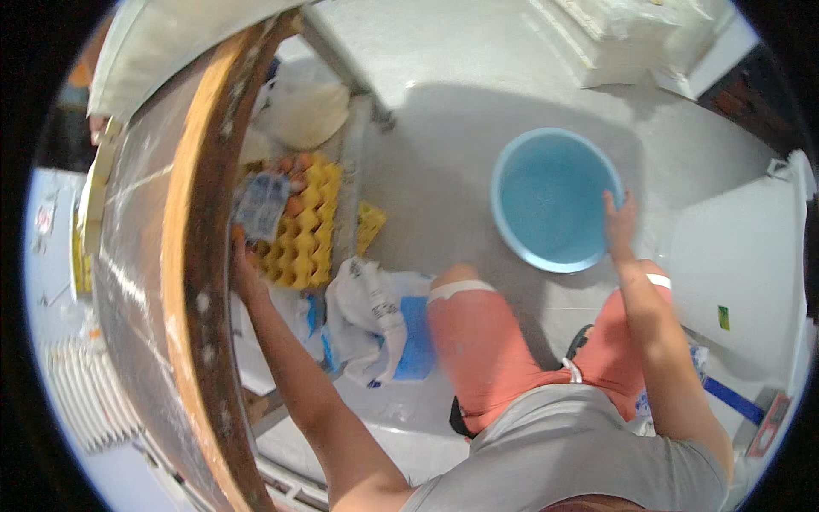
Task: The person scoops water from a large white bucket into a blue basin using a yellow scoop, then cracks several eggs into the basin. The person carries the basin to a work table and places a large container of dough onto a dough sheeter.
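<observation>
A round light-blue basin (554, 205) is seen ahead of the knees, toward the right edge of the open floor (426, 179); whether it rests on the floor or is held just above cannot be told. Its right rim is pinched by the right grip (620, 229), with 1 digit laid inside the wall and the others outside. The left grip (247, 271) is reached in under the surface (183, 205), beside the left edge of a yellow egg tray (317, 224); its fingertips are partly hidden by the surface's wooden edge, so whether they are spread or pressed together cannot be told.

The tray is carried by a low shelf (354, 166), near its right edge. Brown eggs (295, 205) are held in some of the tray's cups, other cups are left bare, and a clear plastic carton (263, 205) is laid over the tray's left part. A pale bag (303, 111) is placed toward the shelf's far end. A white-and-blue plastic bag (371, 316) is crumpled just beside the near end of the tray.

Farther out, a white foam box (627, 38) is set at the floor's far edge, and the right edge is bounded by a white cabinet (734, 256).
</observation>
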Available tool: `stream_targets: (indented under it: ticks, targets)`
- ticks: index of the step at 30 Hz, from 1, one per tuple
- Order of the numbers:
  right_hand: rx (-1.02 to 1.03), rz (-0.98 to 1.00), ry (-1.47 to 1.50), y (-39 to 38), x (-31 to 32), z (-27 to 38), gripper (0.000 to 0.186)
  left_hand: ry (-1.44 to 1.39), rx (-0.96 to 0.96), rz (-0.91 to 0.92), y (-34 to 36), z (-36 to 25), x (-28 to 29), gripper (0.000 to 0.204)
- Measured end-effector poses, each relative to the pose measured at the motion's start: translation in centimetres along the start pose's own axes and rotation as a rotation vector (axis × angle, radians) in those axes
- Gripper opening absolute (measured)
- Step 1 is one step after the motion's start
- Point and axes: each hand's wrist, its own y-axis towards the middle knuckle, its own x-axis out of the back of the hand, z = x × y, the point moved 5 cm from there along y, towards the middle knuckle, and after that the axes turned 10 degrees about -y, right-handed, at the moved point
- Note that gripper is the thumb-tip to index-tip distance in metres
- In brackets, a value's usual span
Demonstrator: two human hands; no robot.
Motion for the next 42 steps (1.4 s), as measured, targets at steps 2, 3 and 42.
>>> stream_targets:
  ticks: [2,3,42]
  targets:
    - [-0.072,-0.020,0.048,0.5,-0.2,-1.2,0.080,-0.232,-0.137,0.217,-4.9,-1.0,-2.9,0.063]
    - [-0.091,0.021,0.073,0.8,0.4,-1.8,0.079,-0.366,-0.192,0.255,-11.4,-2.7,-6.3,0.065]
    - [0.068,0.527,1.053,-3.7,6.9,12.4,0.048,-0.685,0.818,1.116,-49.6,2.3,-32.5,0.041]
